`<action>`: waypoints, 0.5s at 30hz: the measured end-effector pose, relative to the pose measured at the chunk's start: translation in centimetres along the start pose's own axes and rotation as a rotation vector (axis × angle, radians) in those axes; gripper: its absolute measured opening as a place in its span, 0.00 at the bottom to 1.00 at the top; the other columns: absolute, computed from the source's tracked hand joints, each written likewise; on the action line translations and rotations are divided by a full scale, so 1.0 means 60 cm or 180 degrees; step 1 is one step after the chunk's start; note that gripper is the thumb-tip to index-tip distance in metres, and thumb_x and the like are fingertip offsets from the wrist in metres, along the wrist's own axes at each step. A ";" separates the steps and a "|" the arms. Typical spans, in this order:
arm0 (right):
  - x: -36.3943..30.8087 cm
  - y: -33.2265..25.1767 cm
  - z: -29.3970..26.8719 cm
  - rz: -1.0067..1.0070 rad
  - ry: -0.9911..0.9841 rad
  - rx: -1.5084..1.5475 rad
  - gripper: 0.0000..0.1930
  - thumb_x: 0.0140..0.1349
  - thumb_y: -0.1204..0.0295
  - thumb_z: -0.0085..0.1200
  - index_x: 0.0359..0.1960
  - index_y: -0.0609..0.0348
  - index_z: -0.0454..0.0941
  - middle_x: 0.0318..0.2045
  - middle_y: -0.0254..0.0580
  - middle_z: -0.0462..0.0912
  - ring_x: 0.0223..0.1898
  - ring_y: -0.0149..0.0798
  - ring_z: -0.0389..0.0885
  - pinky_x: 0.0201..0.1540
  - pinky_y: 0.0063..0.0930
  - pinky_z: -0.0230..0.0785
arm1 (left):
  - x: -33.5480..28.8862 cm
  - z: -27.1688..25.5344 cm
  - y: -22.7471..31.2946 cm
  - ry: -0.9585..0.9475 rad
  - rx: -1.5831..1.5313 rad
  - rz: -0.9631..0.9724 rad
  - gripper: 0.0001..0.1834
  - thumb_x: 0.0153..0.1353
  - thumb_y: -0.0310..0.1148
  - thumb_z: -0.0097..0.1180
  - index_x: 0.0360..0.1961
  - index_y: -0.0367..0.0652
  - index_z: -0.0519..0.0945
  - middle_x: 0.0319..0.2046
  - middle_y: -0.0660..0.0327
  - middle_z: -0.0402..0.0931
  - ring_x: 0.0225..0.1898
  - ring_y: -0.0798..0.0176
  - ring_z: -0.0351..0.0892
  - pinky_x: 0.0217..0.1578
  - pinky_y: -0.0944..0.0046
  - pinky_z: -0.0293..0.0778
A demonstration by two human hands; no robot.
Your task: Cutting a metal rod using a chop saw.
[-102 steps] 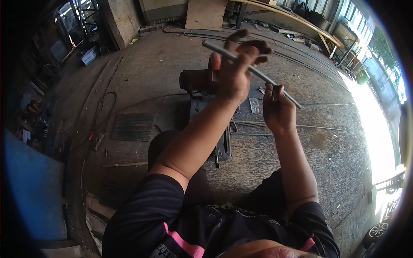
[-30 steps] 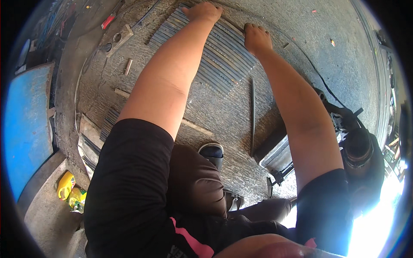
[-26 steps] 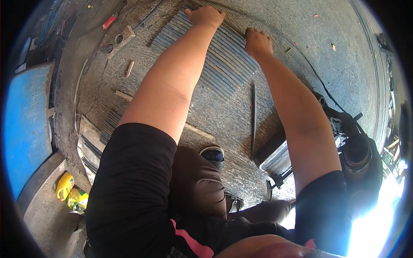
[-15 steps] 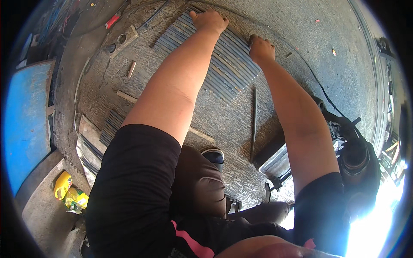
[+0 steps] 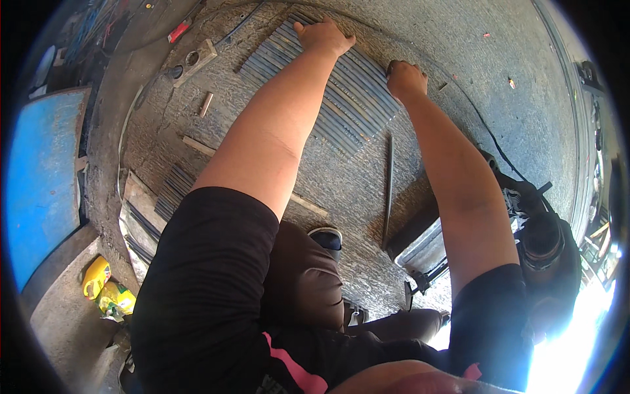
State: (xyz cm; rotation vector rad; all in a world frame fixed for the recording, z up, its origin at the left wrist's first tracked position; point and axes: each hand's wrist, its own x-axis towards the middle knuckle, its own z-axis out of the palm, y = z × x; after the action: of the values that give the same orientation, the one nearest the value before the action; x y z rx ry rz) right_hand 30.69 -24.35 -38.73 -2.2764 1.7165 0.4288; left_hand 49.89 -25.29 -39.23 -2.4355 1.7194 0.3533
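Observation:
A row of dark metal rods (image 5: 348, 98) lies side by side on the rough concrete floor ahead of me. My left hand (image 5: 326, 37) rests at the far end of the row, thumb and fingers spread apart over the rods. At the row's right corner is my right hand (image 5: 407, 80), its fingers curled down. A dark patch shows by its thumb, and whatever those fingers hold is hidden. One single rod (image 5: 388, 190) lies apart, nearer to me, below the right end of the row.
A metal block with holes (image 5: 195, 63) and a short copper-coloured piece (image 5: 206, 104) lie left of the row. More rods (image 5: 173, 192) sit beside my left arm. Dark machinery (image 5: 541, 236) stands under my right arm. A cable (image 5: 476, 115) crosses the floor behind.
The whole view has shifted slightly. My left hand's fingers sit a little further right and nearer, and my right hand has edged slightly right. The rods look the same.

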 end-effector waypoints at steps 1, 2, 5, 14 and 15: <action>-0.001 -0.002 0.000 0.0001 -0.0002 0.0008 0.15 0.60 0.72 0.43 0.45 0.49 0.79 0.50 0.39 0.79 0.57 0.46 0.71 0.59 0.48 0.60 | 0.001 0.004 -0.002 0.0060 0.0048 0.0029 0.46 0.57 0.64 0.46 0.64 0.36 0.61 0.44 0.51 0.80 0.50 0.52 0.78 0.62 0.45 0.49; -0.001 -0.004 -0.001 0.0021 0.0004 0.0049 0.15 0.60 0.72 0.44 0.45 0.49 0.79 0.50 0.39 0.79 0.57 0.46 0.71 0.59 0.48 0.60 | 0.002 0.007 -0.004 0.0121 0.0097 0.0058 0.46 0.57 0.64 0.45 0.64 0.35 0.62 0.43 0.49 0.80 0.48 0.52 0.79 0.60 0.44 0.52; -0.003 -0.004 -0.002 0.0071 -0.0014 0.0150 0.14 0.59 0.72 0.44 0.45 0.49 0.80 0.49 0.39 0.79 0.57 0.45 0.71 0.59 0.47 0.60 | -0.004 0.010 -0.003 0.0215 0.0001 0.0081 0.46 0.58 0.64 0.44 0.63 0.33 0.62 0.42 0.50 0.81 0.49 0.53 0.79 0.60 0.43 0.53; -0.008 0.017 0.022 0.0080 0.0139 0.0758 0.14 0.59 0.71 0.46 0.44 0.44 0.80 0.49 0.40 0.79 0.55 0.46 0.73 0.57 0.45 0.62 | -0.012 0.036 -0.020 0.0809 -0.0239 0.0219 0.35 0.62 0.58 0.43 0.57 0.38 0.69 0.35 0.51 0.82 0.42 0.51 0.80 0.56 0.43 0.56; -0.014 0.018 0.026 0.0070 0.0215 0.0857 0.13 0.59 0.70 0.47 0.44 0.43 0.80 0.48 0.40 0.79 0.54 0.46 0.73 0.57 0.44 0.62 | -0.021 0.041 -0.029 0.0796 -0.0237 0.0214 0.35 0.62 0.58 0.43 0.57 0.38 0.69 0.35 0.51 0.82 0.42 0.51 0.80 0.56 0.43 0.56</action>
State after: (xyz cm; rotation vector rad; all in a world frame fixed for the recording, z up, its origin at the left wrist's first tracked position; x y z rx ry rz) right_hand 29.33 -23.33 -39.88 -2.1026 1.7154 0.1163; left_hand 50.85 -22.96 -41.31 -2.5729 1.9216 0.1253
